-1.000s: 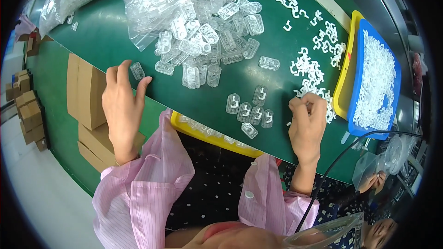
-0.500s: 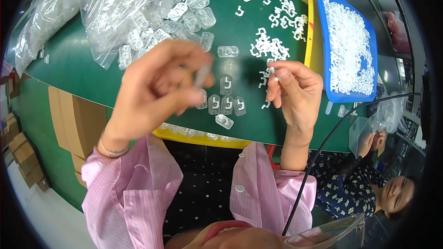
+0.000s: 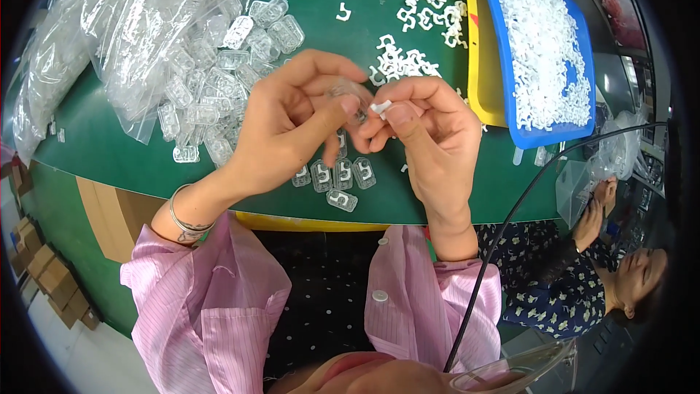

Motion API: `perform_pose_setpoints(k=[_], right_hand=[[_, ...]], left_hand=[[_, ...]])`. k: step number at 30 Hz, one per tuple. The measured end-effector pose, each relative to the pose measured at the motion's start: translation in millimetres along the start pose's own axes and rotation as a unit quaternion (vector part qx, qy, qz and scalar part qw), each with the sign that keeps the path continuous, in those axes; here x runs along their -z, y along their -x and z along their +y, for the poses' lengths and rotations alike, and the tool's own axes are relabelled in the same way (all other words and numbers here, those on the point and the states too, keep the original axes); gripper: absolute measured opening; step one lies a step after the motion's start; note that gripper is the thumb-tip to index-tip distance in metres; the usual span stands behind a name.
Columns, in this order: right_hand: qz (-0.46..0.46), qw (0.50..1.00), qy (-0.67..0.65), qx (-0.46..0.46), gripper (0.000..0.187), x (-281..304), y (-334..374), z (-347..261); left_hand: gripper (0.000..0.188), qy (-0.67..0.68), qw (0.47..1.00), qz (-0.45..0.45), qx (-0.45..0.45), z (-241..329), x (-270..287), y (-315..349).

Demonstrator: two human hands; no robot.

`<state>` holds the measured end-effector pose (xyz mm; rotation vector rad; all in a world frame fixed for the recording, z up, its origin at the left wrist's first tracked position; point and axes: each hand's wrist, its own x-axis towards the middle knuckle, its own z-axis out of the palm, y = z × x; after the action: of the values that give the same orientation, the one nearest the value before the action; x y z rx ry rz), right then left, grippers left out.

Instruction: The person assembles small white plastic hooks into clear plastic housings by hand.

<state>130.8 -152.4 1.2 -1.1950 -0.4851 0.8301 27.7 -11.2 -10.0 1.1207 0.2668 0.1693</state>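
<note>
I register one change: the left hand and right hand have come together. The left grasps a clear case; the right pinches a white hook. I judge the parts positioned for alignment; contact I cannot tell. Below, hook-fitted cases lie on the bench; beyond, loose hooks.

Surroundings of the green desk.
At left, a large cardboard carton and stacked smaller boxes flank a green floor; at right, a black cable curves past a co-worker in dark flowered clothing, a reddish bundle lying farther off.
</note>
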Motion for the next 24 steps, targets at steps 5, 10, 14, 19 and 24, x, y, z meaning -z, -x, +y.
perform_pose_setpoints(k=[5, 10, 14, 19, 24], right_hand=[[0.022, 0.994, 0.074, 0.08, 0.012, 4, -1, 4], [-0.036, 0.999, -0.019, 0.018, 0.016, 1, 3, 6], [-0.051, 0.996, -0.078, 0.002, 0.015, 9, -1, 5], [-0.063, 0.97, -0.221, -0.076, 0.016, 10, 0, 3], [-0.032, 0.975, -0.211, -0.058, 0.016, 6, 2, 12]], left_hand=[[0.032, -0.059, 0.996, 0.044, -0.053, -7, 14, -4], [0.033, -0.002, 1.0, 0.024, -0.009, -4, 8, -5], [0.026, -0.052, 0.998, -0.008, -0.022, -3, 7, 4], [0.019, -0.147, 0.986, -0.008, -0.076, -3, 10, -2], [0.019, -0.025, 0.999, 0.025, 0.008, -5, 4, -3]])
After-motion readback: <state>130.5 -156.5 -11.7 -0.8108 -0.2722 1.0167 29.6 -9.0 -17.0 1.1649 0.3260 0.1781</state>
